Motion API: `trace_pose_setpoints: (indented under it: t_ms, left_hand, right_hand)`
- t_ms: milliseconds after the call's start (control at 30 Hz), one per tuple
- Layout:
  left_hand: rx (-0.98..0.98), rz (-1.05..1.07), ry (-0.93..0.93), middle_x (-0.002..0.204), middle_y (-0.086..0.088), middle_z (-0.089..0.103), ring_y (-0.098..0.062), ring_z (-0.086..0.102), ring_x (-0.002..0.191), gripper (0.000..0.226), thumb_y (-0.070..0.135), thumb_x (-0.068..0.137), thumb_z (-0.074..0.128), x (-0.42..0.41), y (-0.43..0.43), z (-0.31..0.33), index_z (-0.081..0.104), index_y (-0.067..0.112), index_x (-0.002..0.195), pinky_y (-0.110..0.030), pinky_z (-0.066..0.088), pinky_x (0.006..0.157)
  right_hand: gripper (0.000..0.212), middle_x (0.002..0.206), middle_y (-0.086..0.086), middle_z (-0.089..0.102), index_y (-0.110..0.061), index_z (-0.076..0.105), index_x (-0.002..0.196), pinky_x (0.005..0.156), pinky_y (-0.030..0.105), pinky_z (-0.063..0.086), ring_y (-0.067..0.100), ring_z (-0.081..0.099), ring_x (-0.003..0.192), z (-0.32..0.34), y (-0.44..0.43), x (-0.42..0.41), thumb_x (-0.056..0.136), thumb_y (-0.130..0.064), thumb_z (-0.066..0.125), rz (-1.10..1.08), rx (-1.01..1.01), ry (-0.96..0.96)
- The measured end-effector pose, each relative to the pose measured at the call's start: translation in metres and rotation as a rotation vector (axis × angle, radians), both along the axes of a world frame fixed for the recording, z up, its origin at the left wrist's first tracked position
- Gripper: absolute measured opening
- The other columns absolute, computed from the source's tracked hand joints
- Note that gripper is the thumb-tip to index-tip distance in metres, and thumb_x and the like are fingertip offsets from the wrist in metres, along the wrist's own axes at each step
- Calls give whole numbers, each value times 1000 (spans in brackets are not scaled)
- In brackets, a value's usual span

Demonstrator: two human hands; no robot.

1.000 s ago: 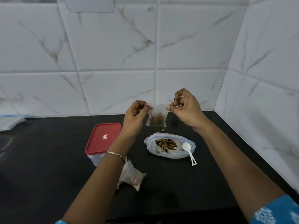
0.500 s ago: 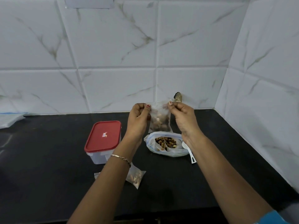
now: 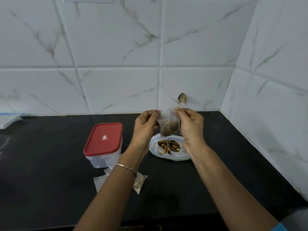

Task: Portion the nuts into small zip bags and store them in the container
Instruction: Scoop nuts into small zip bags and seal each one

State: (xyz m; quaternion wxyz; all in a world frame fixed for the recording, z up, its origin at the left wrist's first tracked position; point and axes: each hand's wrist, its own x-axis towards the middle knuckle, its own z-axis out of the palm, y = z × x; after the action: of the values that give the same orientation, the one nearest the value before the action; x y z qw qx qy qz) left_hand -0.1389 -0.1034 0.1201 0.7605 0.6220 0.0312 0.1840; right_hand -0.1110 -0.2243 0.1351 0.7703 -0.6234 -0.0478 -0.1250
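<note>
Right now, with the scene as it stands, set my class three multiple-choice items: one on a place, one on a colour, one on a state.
1. Where does the container stand relative to the open bag of nuts?
A. To its left
B. To its right
C. On top of it

2. What colour is the container's lid?
A. Blue
B. Red
C. Green

3. What is the state of the small zip bag?
A. It lies flat, untouched
B. It sits on the lid
C. It is held up by its top edge

Answers:
1 A: the container sits left of the open bag of nuts.
2 B: the lid is plainly red.
3 C: the left hand and right hand pinch its top corners, above the open bag of nuts.
</note>
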Motion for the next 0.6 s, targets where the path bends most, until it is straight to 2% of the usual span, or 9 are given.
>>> trace_pose_setpoints:
  t_ms: [67,167,233,300,400,500,600]
  left_hand:
    - [18,22,-7,87,-9,68,-24,65,88,13,18,96,58,1,-2,-1,65,7,96,-46,53,89]
    - [33,60,0,90,-13,69,-25,66,89,16,16,95,59,5,-4,-2,65,3,100,-47,54,91]
    - [49,91,14,87,-10,69,-22,66,85,13,19,95,59,7,-5,-2,67,8,96,-44,54,87]
    - [64,107,22,89,-11,70,-22,66,86,13,20,95,59,10,-4,-3,67,10,95,-41,56,84]
    - [132,89,16,93,-10,71,-22,69,89,18,23,94,60,9,-5,-4,66,7,100,-32,58,78]
    - [161,69,-5,94,-11,71,-20,69,89,23,23,93,62,9,-9,-4,66,3,105,-29,57,76]
    - [94,42,-26,88,-7,71,-11,69,80,20,19,92,63,6,-11,-2,68,2,101,-18,54,66]
  right_hand:
    - [17,69,-3,65,-7,69,73,65,20,52,0,62,65,-2,-1,-1,90,-11,65,-11,23,9]
    - [20,68,-3,66,-10,70,74,67,24,55,5,64,69,-8,-1,-2,92,-17,64,18,29,35]
    - [23,72,3,67,-7,70,77,71,29,57,14,66,74,-11,-2,-4,92,-23,65,58,28,59]
    - [22,76,5,71,-8,72,80,71,29,58,16,69,77,-12,-5,-6,89,-28,69,108,20,78]
    - [18,85,10,73,-5,73,88,71,30,59,19,72,84,-12,-7,-10,83,-23,74,196,8,61]
    - [15,88,10,74,-6,73,91,76,41,60,23,72,88,-11,-6,-8,84,-19,74,184,-9,73]
    - [12,86,11,74,-8,72,87,77,49,60,26,72,86,-10,-7,-7,85,-20,73,151,-14,88]
